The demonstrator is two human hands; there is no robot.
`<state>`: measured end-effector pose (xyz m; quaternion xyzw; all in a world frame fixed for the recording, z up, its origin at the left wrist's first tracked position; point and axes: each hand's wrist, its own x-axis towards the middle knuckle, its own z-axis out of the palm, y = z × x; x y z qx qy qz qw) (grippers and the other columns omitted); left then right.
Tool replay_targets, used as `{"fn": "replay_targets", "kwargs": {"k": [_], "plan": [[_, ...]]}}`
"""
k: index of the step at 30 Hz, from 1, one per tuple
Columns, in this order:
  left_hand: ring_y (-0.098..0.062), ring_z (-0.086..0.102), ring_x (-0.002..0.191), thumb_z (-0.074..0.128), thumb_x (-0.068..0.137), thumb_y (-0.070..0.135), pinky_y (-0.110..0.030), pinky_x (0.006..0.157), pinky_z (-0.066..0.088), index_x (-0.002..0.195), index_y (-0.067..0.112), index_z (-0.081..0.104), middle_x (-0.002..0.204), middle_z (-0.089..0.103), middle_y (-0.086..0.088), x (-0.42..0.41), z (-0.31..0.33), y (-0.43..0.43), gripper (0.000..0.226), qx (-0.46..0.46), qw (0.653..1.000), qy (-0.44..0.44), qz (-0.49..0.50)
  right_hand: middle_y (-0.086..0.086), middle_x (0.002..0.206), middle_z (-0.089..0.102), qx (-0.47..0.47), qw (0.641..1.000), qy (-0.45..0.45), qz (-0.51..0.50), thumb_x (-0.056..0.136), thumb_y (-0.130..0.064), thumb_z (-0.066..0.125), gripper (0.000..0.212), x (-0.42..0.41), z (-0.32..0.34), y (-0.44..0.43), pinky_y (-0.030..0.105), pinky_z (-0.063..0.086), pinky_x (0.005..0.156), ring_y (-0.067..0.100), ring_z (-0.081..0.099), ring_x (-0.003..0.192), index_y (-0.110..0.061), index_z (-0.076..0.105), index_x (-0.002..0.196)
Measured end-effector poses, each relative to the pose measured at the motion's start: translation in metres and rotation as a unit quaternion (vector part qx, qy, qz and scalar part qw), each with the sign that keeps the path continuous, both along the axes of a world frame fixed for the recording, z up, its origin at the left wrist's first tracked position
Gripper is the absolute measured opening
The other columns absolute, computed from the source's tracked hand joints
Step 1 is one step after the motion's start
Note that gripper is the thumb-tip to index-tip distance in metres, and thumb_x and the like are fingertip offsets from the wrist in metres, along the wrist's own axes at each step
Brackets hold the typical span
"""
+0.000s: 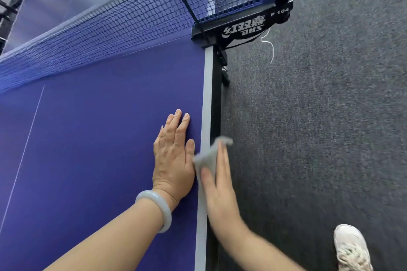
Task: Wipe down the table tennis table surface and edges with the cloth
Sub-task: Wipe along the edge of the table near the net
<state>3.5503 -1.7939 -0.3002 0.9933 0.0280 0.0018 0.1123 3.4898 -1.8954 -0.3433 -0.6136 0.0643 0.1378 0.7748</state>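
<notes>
A person wipes the white edge (208, 94) of a blue table tennis desk (99, 127), not far from the net (110, 35). The right grip (220, 185) presses a small grey cloth (209, 156) over that edge with straight fingers, thumb on top. The left grip (174, 156) lies flat and empty on the surface just beside it. The cloth looks light, soft and limp, probably best bunched under the palm so it cannot slide off. No container is in view.

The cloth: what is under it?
The table's white edge stripe runs under the cloth, which the right hand presses down. The covered stretch of stripe cannot be seen.
</notes>
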Motion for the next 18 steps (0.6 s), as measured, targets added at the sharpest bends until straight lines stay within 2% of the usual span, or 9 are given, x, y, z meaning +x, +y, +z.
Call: {"fn": "replay_targets", "kwargs": {"k": [2,4,7,10,12,16,18], "plan": [[-0.011,0.012,0.15,0.023,0.098,0.032,-0.04,0.122,0.013,0.153,0.019,0.031,0.162,0.021,0.004,-0.001,0.0,0.001,0.057,0.002,1.0,-0.001,-0.002,-0.039,0.156,-0.008,-0.019,0.999,0.009,0.024,0.095,-0.059,0.031,0.062,-0.045,0.0,-0.001,0.023,0.002,0.12,-0.011,-0.008,0.146,-0.051,-0.002,0.147],[-0.011,0.012,0.15,0.024,0.098,0.031,-0.041,0.122,0.013,0.153,0.018,0.031,0.162,0.022,0.004,-0.001,0.001,0.001,0.056,-0.001,1.0,-0.001,-0.003,-0.039,0.156,-0.011,-0.022,0.999,0.024,0.023,0.098,-0.058,0.03,0.059,-0.035,0.001,0.0,0.021,-0.001,0.12,-0.012,-0.01,0.145,-0.049,-0.003,0.146],[-0.012,0.014,0.151,0.031,0.1,0.025,-0.042,0.121,0.015,0.152,0.017,0.033,0.162,0.022,0.004,-0.001,0.0,0.001,0.053,-0.009,1.0,-0.003,-0.001,-0.018,0.163,-0.007,-0.024,0.999,0.037,0.015,0.102,-0.046,0.031,0.058,0.031,0.003,0.002,0.016,-0.004,0.119,-0.009,-0.009,0.146,-0.037,-0.001,0.15],[-0.013,0.015,0.15,0.032,0.1,0.024,-0.041,0.121,0.015,0.152,0.018,0.033,0.161,0.023,0.003,-0.001,-0.001,0.001,0.053,-0.01,1.0,-0.006,0.0,-0.007,0.165,0.0,-0.031,0.998,0.048,0.002,0.105,-0.035,0.035,0.061,0.075,0.006,0.0,0.026,-0.001,0.123,-0.005,-0.005,0.145,-0.023,0.004,0.157],[-0.013,0.015,0.15,0.032,0.1,0.024,-0.039,0.122,0.014,0.152,0.018,0.034,0.161,0.024,0.003,-0.001,0.0,0.001,0.052,-0.017,1.0,-0.01,0.003,-0.011,0.164,0.0,-0.034,0.998,0.044,0.003,0.105,-0.038,0.034,0.062,0.053,0.008,0.0,0.029,0.001,0.124,-0.01,-0.005,0.143,-0.026,0.003,0.157],[-0.015,0.018,0.15,0.032,0.1,0.021,-0.04,0.122,0.014,0.151,0.017,0.037,0.16,0.027,0.0,0.0,0.0,0.002,0.051,-0.026,0.999,-0.023,-0.004,-0.025,0.16,-0.002,-0.069,0.997,0.042,0.015,0.092,-0.059,0.026,0.065,-0.041,0.013,0.004,0.023,0.006,0.121,-0.02,-0.005,0.139,-0.047,-0.005,0.148],[-0.016,0.018,0.15,0.034,0.102,0.017,-0.04,0.122,0.013,0.151,0.016,0.036,0.16,0.027,-0.001,0.003,-0.002,0.006,0.049,-0.032,0.999,-0.027,-0.008,-0.02,0.159,0.003,-0.096,0.994,0.043,0.012,0.095,-0.054,0.029,0.063,-0.06,0.014,0.008,0.021,0.008,0.119,-0.018,0.0,0.138,-0.047,-0.006,0.147]]}}
